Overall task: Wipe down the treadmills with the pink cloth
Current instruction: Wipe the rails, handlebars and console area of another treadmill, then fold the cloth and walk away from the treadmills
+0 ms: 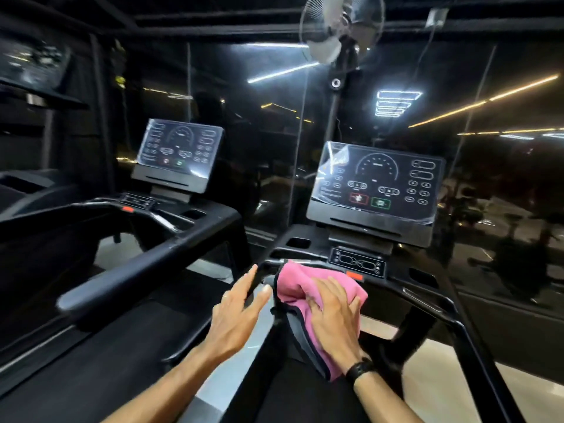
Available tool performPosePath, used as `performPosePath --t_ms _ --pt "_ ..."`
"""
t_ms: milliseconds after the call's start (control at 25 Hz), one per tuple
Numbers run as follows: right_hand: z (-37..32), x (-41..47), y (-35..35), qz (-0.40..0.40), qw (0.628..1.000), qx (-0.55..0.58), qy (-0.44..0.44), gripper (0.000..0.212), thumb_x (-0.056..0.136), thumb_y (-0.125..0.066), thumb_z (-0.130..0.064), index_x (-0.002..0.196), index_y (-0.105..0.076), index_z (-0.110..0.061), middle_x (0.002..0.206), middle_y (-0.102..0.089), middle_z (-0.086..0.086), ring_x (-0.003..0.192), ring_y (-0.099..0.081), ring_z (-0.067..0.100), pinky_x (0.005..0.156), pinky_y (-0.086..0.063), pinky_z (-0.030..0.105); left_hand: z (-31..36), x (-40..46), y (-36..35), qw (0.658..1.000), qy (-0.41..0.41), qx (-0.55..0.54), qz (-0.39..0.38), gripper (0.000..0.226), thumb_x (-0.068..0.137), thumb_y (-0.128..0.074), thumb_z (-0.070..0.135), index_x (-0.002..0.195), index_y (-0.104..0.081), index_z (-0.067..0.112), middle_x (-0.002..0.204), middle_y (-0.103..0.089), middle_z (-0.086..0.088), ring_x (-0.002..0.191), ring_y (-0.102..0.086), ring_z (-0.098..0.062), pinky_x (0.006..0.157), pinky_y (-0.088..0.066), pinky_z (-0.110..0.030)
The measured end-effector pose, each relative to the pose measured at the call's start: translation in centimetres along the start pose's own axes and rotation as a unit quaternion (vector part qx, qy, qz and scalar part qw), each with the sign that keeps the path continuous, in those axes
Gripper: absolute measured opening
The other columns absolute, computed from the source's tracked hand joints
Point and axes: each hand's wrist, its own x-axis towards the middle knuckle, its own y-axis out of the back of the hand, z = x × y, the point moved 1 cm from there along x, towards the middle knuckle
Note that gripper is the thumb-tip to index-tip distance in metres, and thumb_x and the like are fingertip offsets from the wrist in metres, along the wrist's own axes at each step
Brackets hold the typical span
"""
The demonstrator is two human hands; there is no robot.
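My right hand point(334, 312) presses the pink cloth point(300, 285) flat-fingered on the near treadmill's handlebar point(427, 296), my left hand point(241, 306) spread beside it, and a loose grip could let the hanging cloth slip off.

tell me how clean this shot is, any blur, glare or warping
Head view: dim room; ceiling lights reflect as bright streaks in the glass wall; glare whitens the film on both console screens; motion blur smears the left hand and the near handlebar; the right hand on the pink cloth is sharper; wide-angle bending at the edges.
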Motion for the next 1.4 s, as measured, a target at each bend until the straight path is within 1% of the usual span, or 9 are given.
performPosePath --t_ms 120,280,360,440,560,720,880,1160,1400 --pt "-6.2 2.8 -1.0 -0.019 0.999 0.012 0.034 0.029 0.092 -0.063 -0.026 0.121 -0.063 -0.027 0.130 -0.060 -0.007 0.138 -0.041 0.018 0.111 -0.021 0.055 -0.1 0.7 6.0 0.999 0.003 0.004 0.043 0.088 0.071 -0.036 0.085 0.150 -0.031 0.046 0.153 -0.039 0.016 0.142 -0.035 -0.010 0.119 -0.025 -0.046" --pt "-12.5 5.8 -0.1 -0.006 0.997 0.034 0.068 0.021 0.088 -0.055 -0.035 0.106 -0.063 -0.030 0.116 -0.061 -0.010 0.126 -0.046 0.017 0.105 -0.025 0.056 0.2 2.1 11.7 0.995 0.017 -0.036 0.093 0.093 0.067 -0.051 0.079 0.147 -0.044 0.033 0.144 -0.052 -0.002 0.128 -0.052 -0.019 0.110 -0.039 -0.040" --pt "-14.4 7.2 0.8 0.001 0.997 0.050 0.063 0.016 0.087 -0.050 -0.038 0.097 -0.060 -0.031 0.109 -0.061 -0.010 0.119 -0.050 0.018 0.101 -0.027 0.051 1.1 3.1 13.6 0.993 0.024 -0.057 0.105 0.081 0.074 -0.059 0.069 0.142 -0.049 0.025 0.131 -0.059 -0.007 0.118 -0.057 -0.020 0.098 -0.042 -0.030" --pt "-15.5 8.6 1.6 0.028 0.995 0.069 0.065 0.007 0.092 -0.054 -0.027 0.088 -0.054 -0.032 0.095 -0.058 -0.012 0.109 -0.055 0.020 0.097 -0.028 0.048 2.3 4.3 14.5 0.992 0.011 -0.066 0.111 0.062 0.089 -0.064 0.051 0.141 -0.050 0.020 0.126 -0.060 -0.008 0.115 -0.057 -0.020 0.093 -0.038 -0.026" --pt "-16.1 10.5 2.5 0.057 0.993 0.078 0.066 0.010 0.094 -0.053 -0.022 0.090 -0.055 -0.030 0.089 -0.053 -0.015 0.103 -0.057 0.020 0.110 -0.024 0.058 4.1 5.7 14.5 0.991 -0.018 -0.063 0.120 0.054 0.094 -0.062 0.039 0.142 -0.049 0.018 0.127 -0.058 -0.008 0.116 -0.055 -0.020 0.093 -0.037 -0.027" --pt "-15.5 12.8 3.7 0.080 0.994 0.047 0.060 0.018 0.096 -0.053 -0.027 0.112 -0.062 -0.025 0.091 -0.050 -0.013 0.107 -0.056 0.022 0.111 -0.025 0.061 6.4 7.2 13.1 0.990 -0.053 -0.064 0.113 0.055 0.094 -0.063 0.040 0.143 -0.047 0.019 0.128 -0.057 -0.007 0.116 -0.054 -0.020 0.095 -0.040 -0.029" --pt "-14.6 14.0 4.2 0.092 0.993 0.050 0.061 0.022 0.097 -0.053 -0.029 0.116 -0.062 -0.026 0.103 -0.063 -0.006 0.110 -0.055 0.022 0.111 -0.025 0.060 7.1 7.9 11.6 0.989 -0.065 -0.056 0.119 0.056 0.093 -0.064 0.039 0.143 -0.048 0.020 0.128 -0.056 -0.004 0.114 -0.054 -0.019 0.096 -0.041 -0.030" --pt "-14.6 14.8 3.2 0.077 0.992 0.064 0.077 0.025 0.099 -0.050 -0.028 0.120 -0.061 -0.024 0.110 -0.064 -0.004 0.114 -0.054 0.023 0.112 -0.026 0.058 6.2 7.8 12.5 0.988 -0.052 -0.046 0.136 0.060 0.093 -0.064 0.044 0.144 -0.046 0.020 0.129 -0.055 -0.004 0.112 -0.054 -0.017 0.090 -0.040 -0.029" --pt "-20.5 12.6 -1.4 -0.009 0.977 0.142 0.160 0.021 0.097 -0.054 -0.028 0.114 -0.064 -0.023 0.105 -0.064 -0.005 0.108 -0.056 0.024 0.109 -0.029 0.058 2.3 2.8 18.5 0.969 0.020 -0.004 0.245 0.086 0.065 -0.058 0.068 0.138 -0.051 0.023 0.114 -0.060 0.001 0.105 -0.058 -0.016 0.099 -0.048 -0.040"
